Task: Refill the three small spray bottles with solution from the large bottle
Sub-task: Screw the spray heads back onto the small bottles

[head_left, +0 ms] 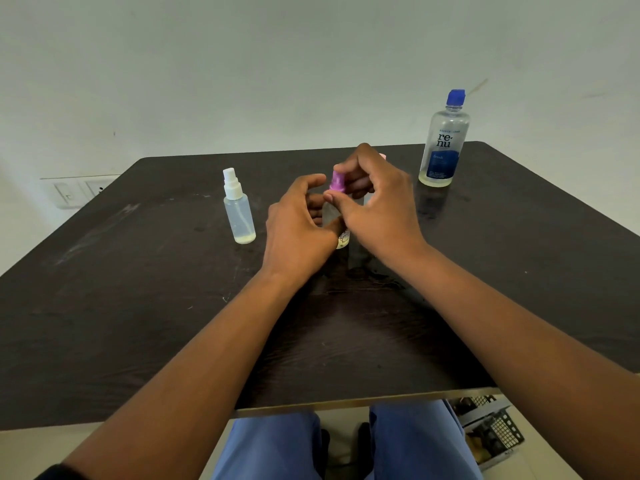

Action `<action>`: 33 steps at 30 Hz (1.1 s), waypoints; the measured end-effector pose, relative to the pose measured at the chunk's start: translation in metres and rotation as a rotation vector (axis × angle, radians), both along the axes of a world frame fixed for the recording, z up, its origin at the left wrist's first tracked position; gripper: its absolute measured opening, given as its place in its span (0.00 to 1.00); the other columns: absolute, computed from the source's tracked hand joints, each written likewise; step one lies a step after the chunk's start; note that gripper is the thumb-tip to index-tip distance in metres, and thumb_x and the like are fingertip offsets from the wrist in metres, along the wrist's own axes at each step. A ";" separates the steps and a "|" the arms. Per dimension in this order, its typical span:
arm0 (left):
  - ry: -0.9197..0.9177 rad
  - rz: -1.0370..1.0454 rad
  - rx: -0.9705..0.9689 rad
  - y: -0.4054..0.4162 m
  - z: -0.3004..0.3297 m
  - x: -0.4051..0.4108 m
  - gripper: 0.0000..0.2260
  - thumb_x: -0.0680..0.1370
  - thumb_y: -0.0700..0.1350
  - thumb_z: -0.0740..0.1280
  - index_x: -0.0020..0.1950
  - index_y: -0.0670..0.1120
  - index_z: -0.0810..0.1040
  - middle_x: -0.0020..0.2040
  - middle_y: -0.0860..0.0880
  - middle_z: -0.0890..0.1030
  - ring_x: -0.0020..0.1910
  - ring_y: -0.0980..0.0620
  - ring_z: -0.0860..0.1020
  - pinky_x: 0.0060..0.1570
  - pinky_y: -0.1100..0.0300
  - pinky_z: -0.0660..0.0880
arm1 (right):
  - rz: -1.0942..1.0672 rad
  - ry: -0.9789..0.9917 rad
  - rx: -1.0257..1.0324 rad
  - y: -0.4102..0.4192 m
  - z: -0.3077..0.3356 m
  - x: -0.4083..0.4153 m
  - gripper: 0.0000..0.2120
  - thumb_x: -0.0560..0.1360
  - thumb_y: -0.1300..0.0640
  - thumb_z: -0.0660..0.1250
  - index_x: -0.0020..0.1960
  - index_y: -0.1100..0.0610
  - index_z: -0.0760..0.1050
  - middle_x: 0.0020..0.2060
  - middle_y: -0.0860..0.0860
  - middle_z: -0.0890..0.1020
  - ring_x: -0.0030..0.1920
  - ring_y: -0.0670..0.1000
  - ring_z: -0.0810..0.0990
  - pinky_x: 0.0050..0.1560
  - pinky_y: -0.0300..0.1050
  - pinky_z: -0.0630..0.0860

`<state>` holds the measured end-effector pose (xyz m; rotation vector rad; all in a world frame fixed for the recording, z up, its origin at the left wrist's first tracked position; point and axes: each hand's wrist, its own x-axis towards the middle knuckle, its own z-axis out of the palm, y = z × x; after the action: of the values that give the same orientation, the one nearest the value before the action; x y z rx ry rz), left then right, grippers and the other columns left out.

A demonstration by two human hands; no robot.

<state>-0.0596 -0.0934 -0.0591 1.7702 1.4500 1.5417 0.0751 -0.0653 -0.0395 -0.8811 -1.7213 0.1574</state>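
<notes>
A small spray bottle with a purple cap point(336, 181) stands at the middle of the dark table point(138, 306). My left hand point(298, 223) wraps its clear body from the left. My right hand point(374, 199) pinches the purple cap from the right. A second small spray bottle with a white cap point(238, 209) stands upright to the left, with a little liquid at its bottom. A pink tip of a third small bottle point(382, 156) peeks out behind my right hand. The large clear bottle with a blue cap point(444, 143) stands at the back right, nearly empty.
A wire basket point(491, 431) sits on the floor under the table's right front corner. A wall socket point(79, 190) is on the wall at the left. My knees in blue trousers point(277, 448) are below the table's near edge.
</notes>
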 end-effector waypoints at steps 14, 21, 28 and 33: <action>-0.011 -0.006 -0.018 0.000 0.000 -0.002 0.28 0.74 0.38 0.78 0.73 0.48 0.76 0.52 0.54 0.86 0.50 0.60 0.86 0.55 0.59 0.84 | -0.027 0.002 0.026 -0.001 -0.002 -0.003 0.13 0.72 0.62 0.80 0.50 0.60 0.77 0.44 0.47 0.83 0.45 0.46 0.83 0.48 0.44 0.83; -0.032 -0.013 0.000 -0.001 0.000 -0.002 0.25 0.76 0.38 0.77 0.72 0.47 0.77 0.49 0.55 0.87 0.48 0.61 0.86 0.54 0.59 0.84 | 0.009 -0.010 -0.008 -0.002 -0.005 -0.004 0.09 0.73 0.63 0.74 0.51 0.58 0.76 0.44 0.45 0.83 0.45 0.46 0.84 0.64 0.71 0.78; -0.026 -0.024 0.006 0.000 0.000 -0.001 0.24 0.76 0.38 0.77 0.71 0.46 0.78 0.51 0.53 0.87 0.49 0.59 0.86 0.54 0.58 0.85 | 0.014 0.004 0.003 -0.004 -0.003 -0.002 0.10 0.75 0.61 0.76 0.53 0.60 0.78 0.45 0.47 0.83 0.46 0.46 0.84 0.52 0.50 0.83; -0.028 -0.030 0.002 -0.002 0.001 -0.001 0.25 0.76 0.42 0.79 0.72 0.47 0.77 0.50 0.54 0.87 0.49 0.61 0.86 0.52 0.61 0.84 | -0.001 0.041 -0.027 -0.003 -0.001 -0.001 0.09 0.73 0.62 0.78 0.51 0.59 0.80 0.43 0.45 0.84 0.44 0.45 0.84 0.55 0.52 0.84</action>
<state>-0.0603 -0.0949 -0.0577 1.7570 1.4030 1.5474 0.0744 -0.0680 -0.0409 -0.8922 -1.6844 0.1968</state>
